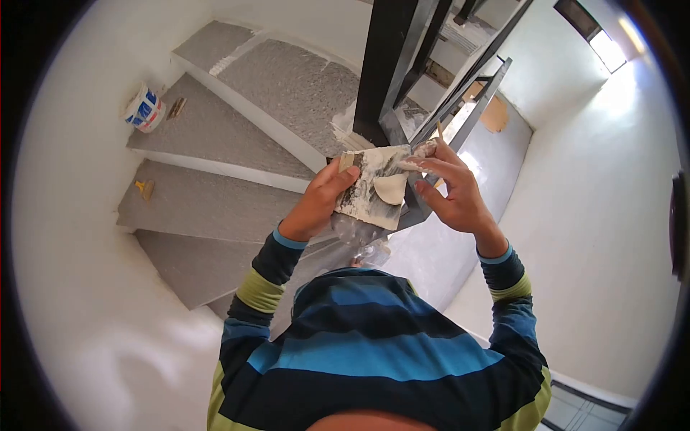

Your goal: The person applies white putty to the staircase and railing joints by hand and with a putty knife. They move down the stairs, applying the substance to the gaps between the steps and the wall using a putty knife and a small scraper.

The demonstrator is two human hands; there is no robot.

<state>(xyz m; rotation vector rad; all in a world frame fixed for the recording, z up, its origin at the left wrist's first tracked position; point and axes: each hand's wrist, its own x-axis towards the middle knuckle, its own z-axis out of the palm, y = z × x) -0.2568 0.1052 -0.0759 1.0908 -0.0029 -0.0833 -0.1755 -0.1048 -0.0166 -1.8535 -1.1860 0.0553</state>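
My left hand (321,200) is closed on the near-left edge of a flat rectangular putty board (364,199), thumb on top. Pale putty is smeared over the board, and a thick rounded dollop of putty (390,189) sits toward its right side. At the board's upper right corner is my right hand (454,190), its fingers bent and whitened with putty. A thin tan stick (439,129) pokes up behind those fingers; its other end is hidden. The thumb of that hand is apart from the index finger.
Grey winder stairs (223,190) with white risers fan out at the left. On them stand a white-and-blue bucket (146,109), a scraper (176,108) and a yellow-handled tool (145,189). A black metal post (384,68) and sloping railing (471,108) rise just beyond my hands.
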